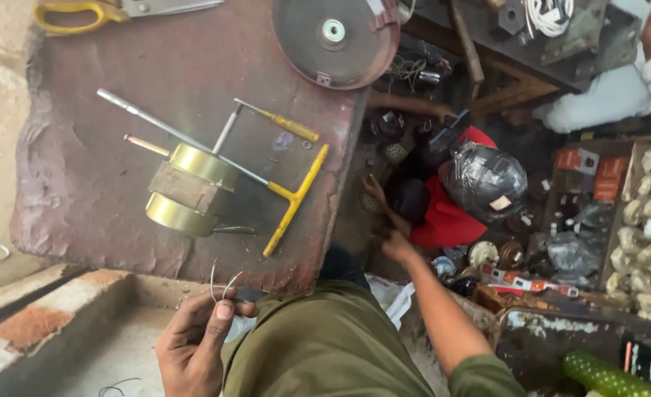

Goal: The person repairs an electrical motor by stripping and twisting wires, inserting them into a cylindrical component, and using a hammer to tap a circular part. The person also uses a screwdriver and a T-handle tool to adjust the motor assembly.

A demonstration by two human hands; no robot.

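Nearest us, our left hand (193,345) sits low in the frame, its fingers (224,310) pinched on a thin bent wire (221,283) whose two ends curve up towards the desk (83,191) edge. Our olive trouser leg (325,345) fills the bottom centre and hides what lies beneath it.

Our right hand (397,246) reaches away over the clutter on the floor, one finger stretched out; we cannot tell whether the other fingers are curled on anything, since they are small and turned from us. Just beyond it lies a red cloth (447,217) with a dark shiny bundle (485,181) on top, its make unclear.

On the reddish desk rests a brass motor (186,190) with a block across its middle, its shaft (145,145) pointing up-left. A yellow-handled T-wrench (267,184) lies across the motor, and a small screwdriver (285,125) sits apart above it. A round metal cover (336,37) overhangs the top edge, partly cut off. Yellow-handled scissors (90,11) are cropped at the top left.

At the top right, another person's pale sleeve (612,92) is mostly out of frame.
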